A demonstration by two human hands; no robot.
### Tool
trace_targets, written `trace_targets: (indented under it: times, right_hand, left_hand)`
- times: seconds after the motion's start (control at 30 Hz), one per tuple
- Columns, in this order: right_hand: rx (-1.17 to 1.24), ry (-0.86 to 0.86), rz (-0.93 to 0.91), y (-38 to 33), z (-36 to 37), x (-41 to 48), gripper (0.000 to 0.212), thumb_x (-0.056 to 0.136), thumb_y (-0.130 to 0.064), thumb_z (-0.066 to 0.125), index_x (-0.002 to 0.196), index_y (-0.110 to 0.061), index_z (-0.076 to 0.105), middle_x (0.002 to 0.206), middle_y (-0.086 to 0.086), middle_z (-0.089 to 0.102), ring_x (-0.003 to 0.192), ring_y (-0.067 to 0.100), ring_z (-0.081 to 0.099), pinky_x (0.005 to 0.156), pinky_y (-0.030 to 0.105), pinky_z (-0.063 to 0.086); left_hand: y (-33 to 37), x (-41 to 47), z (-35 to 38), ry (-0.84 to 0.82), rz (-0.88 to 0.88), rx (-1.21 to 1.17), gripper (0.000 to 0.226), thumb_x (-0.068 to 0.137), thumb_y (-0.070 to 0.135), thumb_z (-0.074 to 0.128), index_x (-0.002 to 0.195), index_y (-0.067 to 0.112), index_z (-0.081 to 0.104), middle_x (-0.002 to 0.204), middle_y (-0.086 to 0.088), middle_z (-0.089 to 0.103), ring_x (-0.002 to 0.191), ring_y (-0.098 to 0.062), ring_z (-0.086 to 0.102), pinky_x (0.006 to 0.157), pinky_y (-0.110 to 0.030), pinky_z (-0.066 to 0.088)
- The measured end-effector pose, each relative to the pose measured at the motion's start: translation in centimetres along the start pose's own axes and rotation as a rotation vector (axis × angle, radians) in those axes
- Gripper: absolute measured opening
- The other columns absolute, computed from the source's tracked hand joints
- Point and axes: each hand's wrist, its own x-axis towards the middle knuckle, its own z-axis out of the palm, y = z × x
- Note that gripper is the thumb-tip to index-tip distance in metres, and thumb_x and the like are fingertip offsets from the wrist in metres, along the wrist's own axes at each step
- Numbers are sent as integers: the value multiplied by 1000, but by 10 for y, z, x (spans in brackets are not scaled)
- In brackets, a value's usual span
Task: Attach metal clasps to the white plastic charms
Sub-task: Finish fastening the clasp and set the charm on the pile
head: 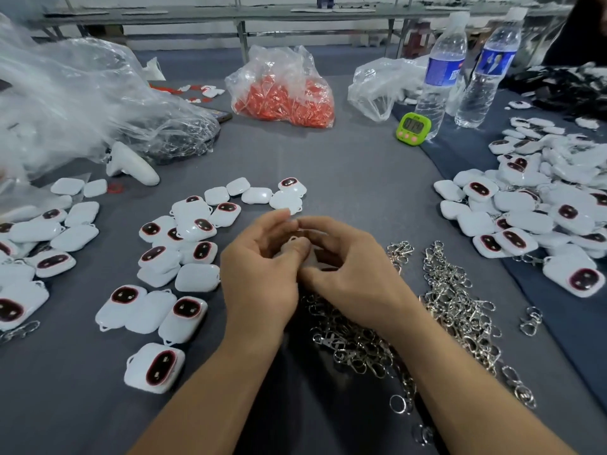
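Pinching from both sides, the left hand (259,267) and the right hand (348,277) meet at the middle of the table, fingers curled around one white charm (312,259) held just above the grey cloth (345,178). Only a sliver of its glossy shell and a small moulded loop on its top edge show between the thumbs. Whether a clasp is already in the fingers cannot be told.

The loose charms (184,244) scattered to the left are smooth, rounded, pillow-like squares of shiny white plastic. Some lie face up and show a dark oval patch ringed in red, while others lie on their plain white backs. Each has a small eyelet at one edge. A deeper heap of charms (542,208) is piled on the right, some with metal rings visible among them.

Under and beside the right wrist lies a tangle of metal clasps (361,343), bright silvery wire loops and swivel hooks knotted together, with a second strand (460,307) running alongside.

Further back sits a crinkled clear bag of small orange pieces (285,93), a large rumpled plastic sheet (82,103) on the left, two clear ribbed water bottles (440,77) with blue labels, and a small lime-green timer (413,126) with pink buttons
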Motion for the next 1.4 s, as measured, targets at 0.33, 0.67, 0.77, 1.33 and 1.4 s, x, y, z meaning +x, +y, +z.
trace_targets:
  times: [0.33, 0.67, 0.77, 1.33, 1.4]
  right_hand:
    - [-308, 208, -46, 4, -5, -1, 65, 71, 5, 61, 120, -36, 72, 102, -21, 73, 95, -4, 64, 84, 6, 47]
    - [164, 400, 160, 16, -29, 13, 19, 90, -15, 52, 89, -16, 71, 76, 4, 74, 51, 16, 54, 43, 25, 40]
    - [19, 354, 162, 17, -28, 13, 18, 84, -20, 55, 87, -21, 72, 78, 0, 76, 50, 12, 58, 46, 23, 41]
    - [-150, 215, 50, 9, -22, 5, 23, 77, -6, 83, 82, -28, 77, 72, -11, 73, 63, 5, 64, 58, 23, 50]
    - [-64, 225, 70, 10, -23, 6, 23, 78, -4, 82, 81, -26, 77, 69, -3, 72, 60, 21, 64, 55, 36, 52]
  left_hand:
    - [5, -3, 3, -42, -75, 5, 14, 87, 18, 71, 95, 27, 78, 83, 6, 77, 85, -16, 75, 73, -29, 61]
    - [13, 0, -8, -649, 136, 848, 20, 70, 63, 74, 88, 53, 74, 114, 33, 59, 109, 4, 53, 96, -36, 46]
    - [10, -3, -3, -560, 111, 759, 11, 73, 48, 81, 82, 45, 76, 95, 27, 68, 89, 1, 62, 84, -34, 51]
    - [-2, 2, -6, -318, -102, 200, 37, 81, -3, 73, 82, 34, 78, 81, 10, 78, 75, -9, 76, 82, -37, 61]
    - [0, 1, -5, -308, -90, 206, 39, 80, -2, 72, 81, 36, 78, 79, 12, 78, 74, -7, 75, 78, -33, 60]
